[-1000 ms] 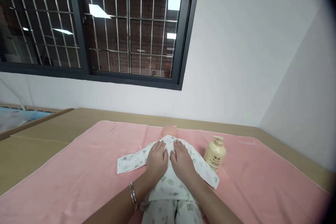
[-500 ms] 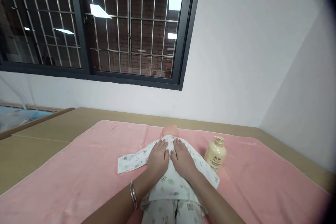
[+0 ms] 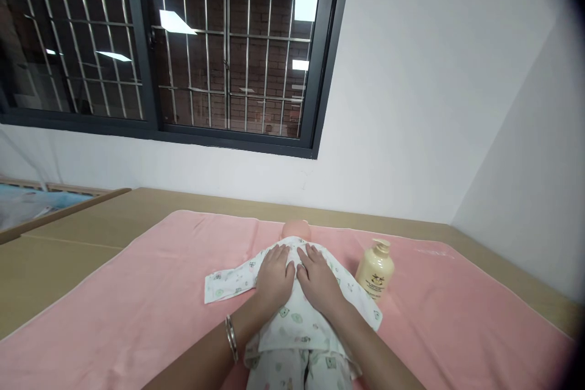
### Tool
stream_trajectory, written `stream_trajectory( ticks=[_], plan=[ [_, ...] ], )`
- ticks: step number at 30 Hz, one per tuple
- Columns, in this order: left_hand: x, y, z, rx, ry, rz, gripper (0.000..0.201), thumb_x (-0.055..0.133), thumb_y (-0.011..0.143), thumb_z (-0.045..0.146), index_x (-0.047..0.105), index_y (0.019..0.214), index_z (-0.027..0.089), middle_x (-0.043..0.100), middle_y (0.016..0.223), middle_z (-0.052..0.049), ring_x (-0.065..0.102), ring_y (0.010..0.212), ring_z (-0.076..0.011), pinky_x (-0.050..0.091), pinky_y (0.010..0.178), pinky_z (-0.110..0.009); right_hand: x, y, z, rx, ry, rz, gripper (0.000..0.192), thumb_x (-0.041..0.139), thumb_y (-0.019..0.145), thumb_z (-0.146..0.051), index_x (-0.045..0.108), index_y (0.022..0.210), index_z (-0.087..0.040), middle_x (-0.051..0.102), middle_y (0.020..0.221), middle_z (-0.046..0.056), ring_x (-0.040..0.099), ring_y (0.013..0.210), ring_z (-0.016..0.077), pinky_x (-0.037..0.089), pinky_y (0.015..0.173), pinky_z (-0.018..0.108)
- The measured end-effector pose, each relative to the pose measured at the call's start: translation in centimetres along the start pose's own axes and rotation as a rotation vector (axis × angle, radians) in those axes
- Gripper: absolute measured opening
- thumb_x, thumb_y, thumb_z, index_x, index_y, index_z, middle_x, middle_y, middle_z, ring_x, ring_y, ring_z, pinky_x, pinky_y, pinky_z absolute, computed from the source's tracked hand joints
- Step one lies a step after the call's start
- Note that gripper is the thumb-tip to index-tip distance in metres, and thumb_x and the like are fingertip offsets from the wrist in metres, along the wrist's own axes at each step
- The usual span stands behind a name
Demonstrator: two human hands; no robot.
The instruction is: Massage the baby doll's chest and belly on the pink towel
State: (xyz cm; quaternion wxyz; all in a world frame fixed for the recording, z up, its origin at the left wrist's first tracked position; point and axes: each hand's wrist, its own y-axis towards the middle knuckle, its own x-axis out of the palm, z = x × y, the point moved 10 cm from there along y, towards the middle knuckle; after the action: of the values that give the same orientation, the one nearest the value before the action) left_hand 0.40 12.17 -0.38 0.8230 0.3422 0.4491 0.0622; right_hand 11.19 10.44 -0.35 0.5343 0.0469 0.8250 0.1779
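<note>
A baby doll [image 3: 296, 230] lies on a pink cloth [image 3: 150, 292], its head toward the wall. It wears a white patterned top [image 3: 297, 323] and matching trousers [image 3: 278, 370]. My left hand [image 3: 275, 277] rests flat on the left side of the doll's upper body, fingers stretched out. On the right side my right hand [image 3: 319, 280] lies flat too, its fingers slightly apart. Both thumbs point inward, close to each other but not touching. The doll's left-hand sleeve stretches out sideways. A cream pump bottle [image 3: 375, 268] stands just right of the doll.
The cloth covers most of a wooden table [image 3: 68, 256] set against a white wall [image 3: 388, 103]. A dark-framed window [image 3: 233, 134] with metal bars is above. At the far left, a bluish item [image 3: 41, 200] lies beyond a wooden edge.
The fingers of my right hand have spread a little more. My left hand stays almost in place, and the doll and bottle have not moved.
</note>
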Motion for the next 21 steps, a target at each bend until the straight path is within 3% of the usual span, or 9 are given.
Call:
stream_trajectory(
  ticks=[9,14,21],
  plan=[
    [0.6,0.4,-0.6,-0.026,-0.040,-0.054,0.043,0.042,0.091,0.028,0.056,0.128,0.013,0.057,0.135,-0.012,0.049,0.128,-0.0281,0.036,0.110,-0.048,-0.4,-1.0,-1.7,0.033,-0.200,0.028,0.048,0.032,0.095,-0.025,0.051,0.136,-0.006,0.052,0.138,0.018,0.041,0.134,0.0270,0.025,0.113,0.038],
    [-0.3,0.0,0.7,0.059,-0.044,0.015,0.035,0.041,0.092,0.023,0.061,0.118,0.014,0.063,0.127,-0.011,0.054,0.121,-0.0263,0.040,0.107,-0.048,-0.4,-0.4,-0.6,0.033,-0.099,0.028,0.050,0.034,0.095,-0.027,0.047,0.140,-0.009,0.044,0.145,0.016,0.035,0.138,0.0272,0.024,0.113,0.039],
    [-1.9,-0.4,2.0,0.154,-0.080,0.139,0.022,0.041,0.090,0.018,0.063,0.092,0.019,0.067,0.091,-0.008,0.062,0.090,-0.0231,0.052,0.084,-0.042,0.2,0.6,1.2,0.003,0.102,0.002,0.054,0.037,0.094,-0.034,0.042,0.143,-0.013,0.033,0.153,0.008,0.025,0.143,0.0213,0.019,0.117,0.037]
  ],
)
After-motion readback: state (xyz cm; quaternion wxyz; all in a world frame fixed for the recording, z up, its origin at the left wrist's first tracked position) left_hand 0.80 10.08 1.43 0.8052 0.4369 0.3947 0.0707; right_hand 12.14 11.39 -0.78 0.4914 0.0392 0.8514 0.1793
